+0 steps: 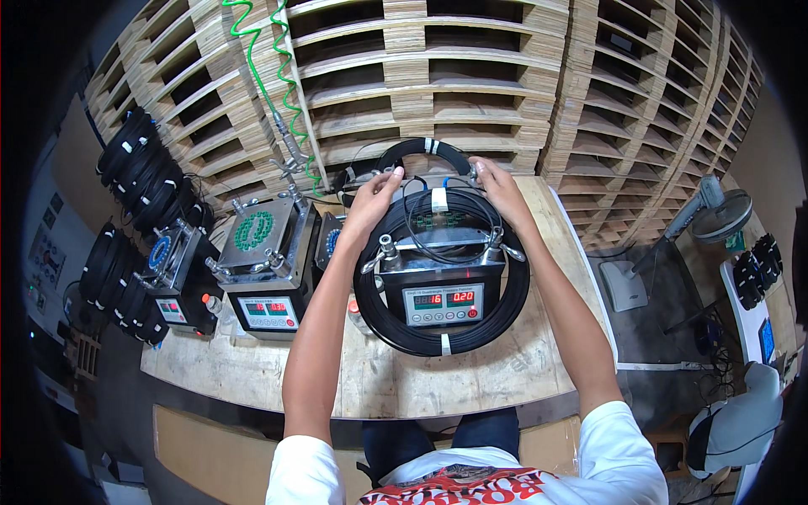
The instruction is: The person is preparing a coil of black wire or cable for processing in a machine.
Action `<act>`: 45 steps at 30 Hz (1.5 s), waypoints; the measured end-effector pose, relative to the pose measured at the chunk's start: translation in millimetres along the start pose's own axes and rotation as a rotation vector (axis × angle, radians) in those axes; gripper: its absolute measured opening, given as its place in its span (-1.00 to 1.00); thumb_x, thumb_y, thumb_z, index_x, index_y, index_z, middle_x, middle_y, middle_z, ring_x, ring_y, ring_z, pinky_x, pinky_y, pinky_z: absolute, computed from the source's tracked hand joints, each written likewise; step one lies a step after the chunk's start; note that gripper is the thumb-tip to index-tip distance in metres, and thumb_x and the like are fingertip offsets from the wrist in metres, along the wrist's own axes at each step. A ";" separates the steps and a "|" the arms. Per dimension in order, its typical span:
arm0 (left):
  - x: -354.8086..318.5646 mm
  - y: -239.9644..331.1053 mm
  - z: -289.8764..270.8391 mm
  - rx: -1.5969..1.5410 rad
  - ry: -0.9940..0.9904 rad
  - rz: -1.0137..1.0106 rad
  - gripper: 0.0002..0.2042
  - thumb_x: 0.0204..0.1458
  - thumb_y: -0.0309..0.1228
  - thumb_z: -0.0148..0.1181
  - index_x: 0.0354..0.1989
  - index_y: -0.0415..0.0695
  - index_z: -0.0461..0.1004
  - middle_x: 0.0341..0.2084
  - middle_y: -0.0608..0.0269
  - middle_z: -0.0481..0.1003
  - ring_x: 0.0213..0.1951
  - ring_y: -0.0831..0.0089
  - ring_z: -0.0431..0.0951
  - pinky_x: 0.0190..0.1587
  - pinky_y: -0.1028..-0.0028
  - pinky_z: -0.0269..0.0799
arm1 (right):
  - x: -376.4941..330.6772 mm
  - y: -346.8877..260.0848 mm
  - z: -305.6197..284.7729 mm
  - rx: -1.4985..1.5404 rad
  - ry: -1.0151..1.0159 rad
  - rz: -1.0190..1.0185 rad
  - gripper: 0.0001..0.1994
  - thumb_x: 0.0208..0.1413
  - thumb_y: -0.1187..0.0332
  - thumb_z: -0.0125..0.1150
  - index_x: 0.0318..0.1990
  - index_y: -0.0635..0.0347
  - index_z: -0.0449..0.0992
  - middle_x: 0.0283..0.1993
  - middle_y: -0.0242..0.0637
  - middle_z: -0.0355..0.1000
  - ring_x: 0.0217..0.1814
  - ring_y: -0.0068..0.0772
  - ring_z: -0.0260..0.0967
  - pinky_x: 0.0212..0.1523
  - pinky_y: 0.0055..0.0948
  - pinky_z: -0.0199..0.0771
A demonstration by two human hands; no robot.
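Note:
A grey metal machine (pixel 442 282) with a red digital display stands on the wooden workbench (pixel 471 374) in front of me. A large coil of black cable (pixel 513 295), bound with white tape, lies looped around the machine. My left hand (pixel 374 200) rests on the machine's far left corner, fingers curled at a thin black cable end. My right hand (pixel 498 187) reaches to the far right corner and pinches a small fitting on the thin cable. A second, smaller black coil (pixel 422 149) stands behind the machine.
A similar machine (pixel 268 278) with a green ring of ports sits to the left, with another (pixel 172 273) beyond it. Black cable coils (pixel 139 172) stack at far left. A green coiled hose (pixel 282 80) hangs above. Wooden pallets (pixel 471 76) rise behind. A fan (pixel 724 215) stands right.

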State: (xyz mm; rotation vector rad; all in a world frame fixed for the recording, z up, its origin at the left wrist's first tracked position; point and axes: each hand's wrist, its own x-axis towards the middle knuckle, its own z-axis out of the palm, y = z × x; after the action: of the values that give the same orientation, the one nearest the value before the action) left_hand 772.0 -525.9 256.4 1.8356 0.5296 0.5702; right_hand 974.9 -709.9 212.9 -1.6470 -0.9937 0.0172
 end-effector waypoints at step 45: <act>8.1 -13.0 -4.2 -0.020 -0.016 0.063 -0.29 0.20 0.14 0.12 0.24 -0.30 0.39 -0.06 0.03 0.54 0.02 0.36 0.49 0.17 0.41 0.31 | -2.8 -7.1 1.1 -0.040 0.046 -0.014 -0.58 0.41 0.06 -0.05 0.10 0.20 0.55 -0.24 -0.30 0.50 -0.19 -0.49 0.44 -0.22 -0.47 0.49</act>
State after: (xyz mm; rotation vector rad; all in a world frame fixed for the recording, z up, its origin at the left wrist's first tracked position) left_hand 774.8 -513.8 246.4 1.8418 0.4554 0.6000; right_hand 968.5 -710.8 216.9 -1.6700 -0.9758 -0.0498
